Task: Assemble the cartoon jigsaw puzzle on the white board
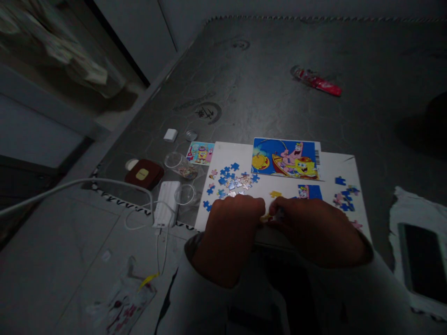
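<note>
My left hand (pixel 235 228) and my right hand (pixel 310 228) meet over the near edge of a white board (pixel 228 151), fingers closed in a pinch. Between their fingertips are small jigsaw puzzle pieces (pixel 266 217), one yellowish; the fingers partly hide them. Just beyond lies a loose yellow piece (pixel 275 194). A joined blue section (pixel 309 191) with a pink figure sits above my right hand. Loose blue and pink pieces (pixel 232 179) are scattered at the board's left, and another group (pixel 345 197) lies at its right. A cartoon picture card (pixel 286 158) rests along the far side.
Left of the board are a clear plastic cup (pixel 179 165), a second picture card (pixel 201 153), a brown case (pixel 144 174) and a white power bank (pixel 167 204) with cables. A phone (pixel 421 260) lies on the right. Farther back is a red wrapper (pixel 321 83). A plastic bag (pixel 125 302) is on the floor.
</note>
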Available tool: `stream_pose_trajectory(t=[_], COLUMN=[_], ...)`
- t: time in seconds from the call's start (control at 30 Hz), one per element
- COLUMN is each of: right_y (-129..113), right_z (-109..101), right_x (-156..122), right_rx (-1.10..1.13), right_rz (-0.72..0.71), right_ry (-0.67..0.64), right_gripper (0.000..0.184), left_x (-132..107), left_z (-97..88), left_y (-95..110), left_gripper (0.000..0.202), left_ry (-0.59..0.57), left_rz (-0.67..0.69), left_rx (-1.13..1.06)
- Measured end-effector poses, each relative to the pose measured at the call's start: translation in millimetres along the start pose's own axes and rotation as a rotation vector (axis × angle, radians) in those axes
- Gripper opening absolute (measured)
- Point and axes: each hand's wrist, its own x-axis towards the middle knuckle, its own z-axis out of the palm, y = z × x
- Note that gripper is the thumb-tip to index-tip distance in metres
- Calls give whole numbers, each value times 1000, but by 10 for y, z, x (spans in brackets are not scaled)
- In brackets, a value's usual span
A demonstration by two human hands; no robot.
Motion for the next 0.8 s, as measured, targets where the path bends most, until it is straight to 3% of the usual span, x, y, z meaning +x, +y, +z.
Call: stream_pose_trajectory(t=[0.4, 0.8], right_y=[-19, -12], right_z=[-44, -51], right_x=[-22, -11], right_rx=[9, 9], right_rz=[-20, -3], right_ry=[-21, -62], right_gripper=[22, 22], left_x=[-17, -7], left_z=[-10, 19], left_y=[1, 12], left_gripper=[17, 17], left_ry=[-10, 1], left_rz=[-116, -106], left_rx=[-60, -45])
